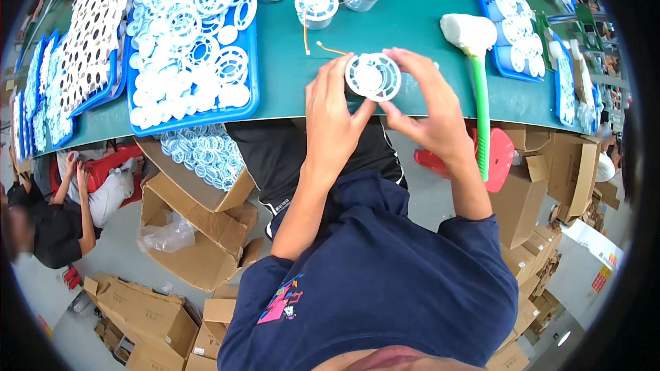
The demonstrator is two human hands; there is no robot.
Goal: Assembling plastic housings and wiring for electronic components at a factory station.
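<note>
Between my hands, over the near edge of the green table, is a white round plastic housing [373, 77] with a slotted rim around a raised centre. My left hand [331, 106] closes on its left side, fingers along the far side and thumb near the front. My right hand [433, 106] pinches the right side, forefinger at the top of the rim and thumb at the bottom. A thin orange wire [332, 49] with a small white plug sticks out beside my left fingertips. Beyond stand three similar housings [316, 8], one with its wire lying on the table.
A blue tray [254, 89] heaped with white slotted rings and discs lies left. A mallet [469, 33] with white head and green handle lies right, its handle past the table edge. Another blue tray [517, 75] holds white cylinders. Cardboard boxes [189, 233] and a seated person [58, 213] are below.
</note>
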